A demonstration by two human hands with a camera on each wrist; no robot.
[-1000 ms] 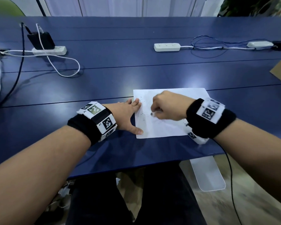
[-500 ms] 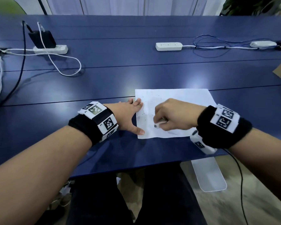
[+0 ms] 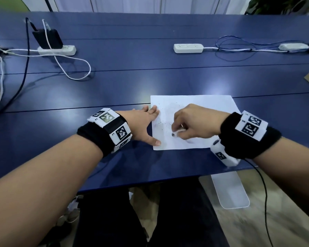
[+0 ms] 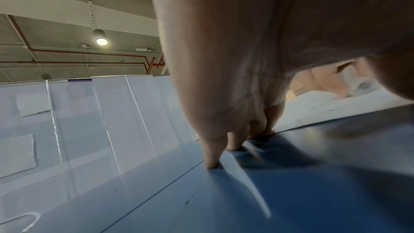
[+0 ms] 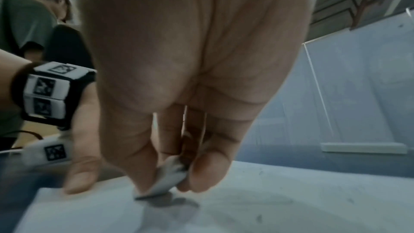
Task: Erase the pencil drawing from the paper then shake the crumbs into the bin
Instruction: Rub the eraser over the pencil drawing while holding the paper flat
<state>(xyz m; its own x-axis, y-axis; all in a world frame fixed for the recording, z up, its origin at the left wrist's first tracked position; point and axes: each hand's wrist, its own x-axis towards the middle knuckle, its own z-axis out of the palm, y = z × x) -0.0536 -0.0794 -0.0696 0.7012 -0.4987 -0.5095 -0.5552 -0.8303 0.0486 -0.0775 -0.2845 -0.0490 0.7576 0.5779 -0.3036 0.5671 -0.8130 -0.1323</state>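
1. I see a dark blue tabletop (image 3: 114, 82) carrying a white paper (image 3: 194, 107) near its front edge.
2. My right hand (image 3: 196, 122) has its grip closed on a small white eraser (image 3: 177, 131), pinched between thumb and fingertips, its dirty tip pressed to the paper's near-left part.
3. Dark crumbs (image 3: 161, 124) speckle the paper just left of the eraser.
4. My left hand (image 3: 141, 125) lies flat, grip open, with fingers and thumb pinning the paper's left edge.
5. Beyond the paper lie two white power strips (image 3: 188, 48) with cables.
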